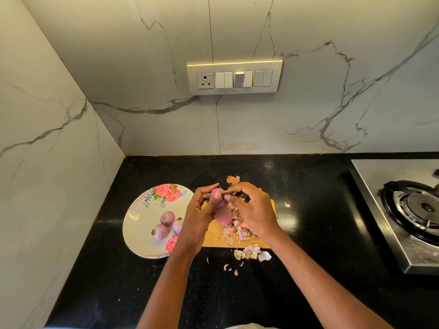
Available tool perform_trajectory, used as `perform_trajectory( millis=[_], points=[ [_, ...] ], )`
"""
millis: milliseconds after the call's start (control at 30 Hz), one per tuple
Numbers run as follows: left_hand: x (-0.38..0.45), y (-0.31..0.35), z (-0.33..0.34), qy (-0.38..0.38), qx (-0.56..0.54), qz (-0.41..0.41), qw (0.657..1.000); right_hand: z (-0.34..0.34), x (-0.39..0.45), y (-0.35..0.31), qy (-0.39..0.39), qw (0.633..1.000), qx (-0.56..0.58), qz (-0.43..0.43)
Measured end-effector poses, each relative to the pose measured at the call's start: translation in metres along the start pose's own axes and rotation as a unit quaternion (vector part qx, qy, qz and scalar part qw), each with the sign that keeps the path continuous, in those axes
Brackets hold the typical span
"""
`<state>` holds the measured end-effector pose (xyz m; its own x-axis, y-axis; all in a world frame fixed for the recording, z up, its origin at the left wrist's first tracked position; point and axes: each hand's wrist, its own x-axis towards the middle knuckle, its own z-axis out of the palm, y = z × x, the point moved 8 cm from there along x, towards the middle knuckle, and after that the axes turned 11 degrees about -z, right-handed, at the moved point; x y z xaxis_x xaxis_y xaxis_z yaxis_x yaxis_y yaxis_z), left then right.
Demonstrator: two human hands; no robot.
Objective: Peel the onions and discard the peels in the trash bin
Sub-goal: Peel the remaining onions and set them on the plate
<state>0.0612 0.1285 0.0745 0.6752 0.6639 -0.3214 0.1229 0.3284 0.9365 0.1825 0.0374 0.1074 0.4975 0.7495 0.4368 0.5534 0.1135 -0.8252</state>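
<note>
My left hand grips a small pink onion above the wooden cutting board. My right hand pinches a bit of peel at the top of that onion. Another pink piece of onion shows just below, between the hands. A pile of onion peels lies on the board under my right hand. Three peeled onions sit on a floral plate to the left. No trash bin is in view.
Loose peels are scattered on the black counter in front of the board, one flake to its right and one piece behind. A steel gas stove stands at the right. Marble walls close off the back and left.
</note>
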Motion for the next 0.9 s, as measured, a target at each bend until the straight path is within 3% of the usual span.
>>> perform_trajectory(
  millis=[100,233,300,467,667,767,900],
  points=[
    [-0.002,0.000,0.005,-0.001,-0.018,0.004,1.000,-0.002,-0.003,0.000,0.024,1.000,-0.008,0.004],
    [-0.003,0.002,0.012,-0.007,-0.022,0.010,1.000,-0.003,-0.010,0.026,0.086,0.978,0.134,0.133],
    [-0.003,0.002,0.010,-0.005,-0.029,0.010,1.000,-0.010,-0.010,0.033,0.115,0.969,0.141,0.165],
    [0.001,0.001,0.003,0.006,-0.056,-0.011,0.998,-0.015,-0.002,0.027,-0.001,0.995,-0.030,0.093],
    [0.003,0.002,0.004,0.016,-0.072,-0.025,0.997,-0.004,-0.001,0.005,-0.033,0.999,0.003,0.042],
    [0.002,0.003,0.005,0.012,-0.080,-0.023,0.996,0.001,-0.001,-0.007,-0.054,0.998,-0.038,0.000],
    [0.002,0.002,0.006,0.009,-0.082,-0.024,0.996,-0.002,0.000,-0.014,-0.035,0.998,-0.036,-0.035]
  ],
)
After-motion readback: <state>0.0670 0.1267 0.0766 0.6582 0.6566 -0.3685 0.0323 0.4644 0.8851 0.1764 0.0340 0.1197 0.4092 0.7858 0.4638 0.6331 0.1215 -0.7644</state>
